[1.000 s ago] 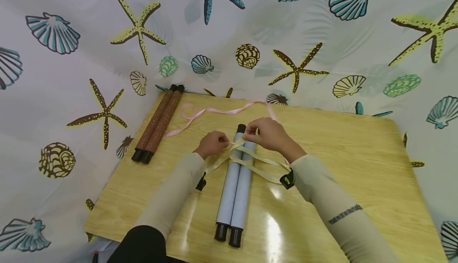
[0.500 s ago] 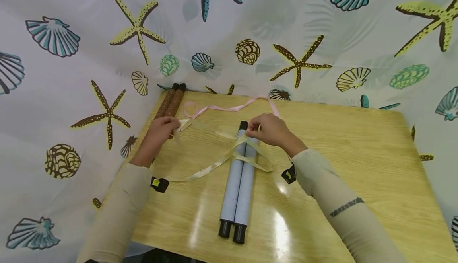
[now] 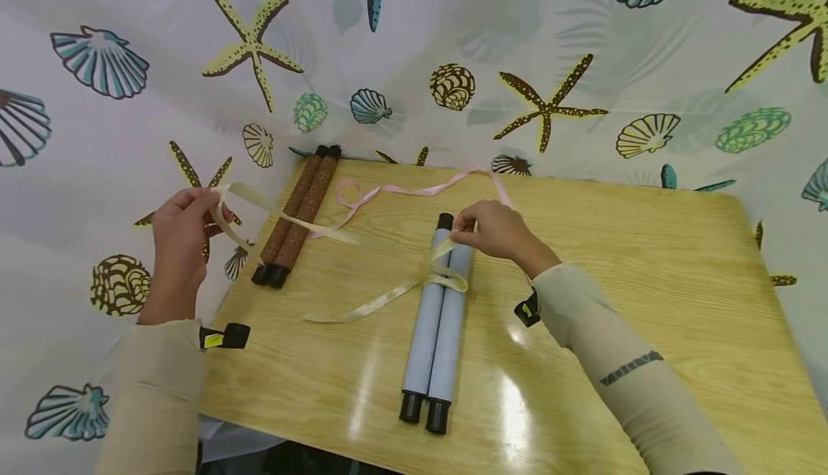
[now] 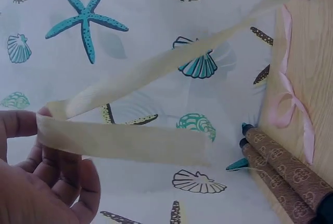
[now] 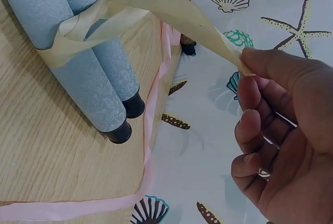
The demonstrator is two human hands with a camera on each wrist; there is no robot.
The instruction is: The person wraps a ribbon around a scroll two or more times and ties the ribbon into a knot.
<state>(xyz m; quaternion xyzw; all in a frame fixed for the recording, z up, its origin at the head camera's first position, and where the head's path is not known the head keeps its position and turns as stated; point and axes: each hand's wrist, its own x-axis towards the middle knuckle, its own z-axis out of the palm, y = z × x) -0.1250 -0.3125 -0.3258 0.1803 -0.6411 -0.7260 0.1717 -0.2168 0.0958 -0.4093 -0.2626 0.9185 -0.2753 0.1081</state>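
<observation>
Two light-blue patterned rolls [image 3: 430, 338] with black end caps lie side by side on the table. A cream ribbon [image 5: 86, 37] wraps loosely round both near their far ends. My right hand [image 3: 494, 231] pinches this ribbon between thumb and forefinger, just above the far part of the rolls. Out to the left, past the table edge, my left hand [image 3: 184, 234] pinches another stretch of cream ribbon [image 4: 125, 143], whose short end sticks out from the fingers. From there the ribbon runs back toward the rolls. One loose ribbon tail [image 3: 371, 306] trails left over the table.
Two brown patterned rolls [image 3: 300, 209] with black caps lie at the table's back left. A pink ribbon [image 3: 414, 190] curls along the back of the wooden table [image 3: 621, 302]. Behind stands a white cloth [image 3: 401, 51] printed with shells and starfish.
My left hand has moved far left from beside the rolls, drawing ribbon out with it. The loops round the blue rolls have become smaller. My right hand has stayed nearly in place, still pinching.
</observation>
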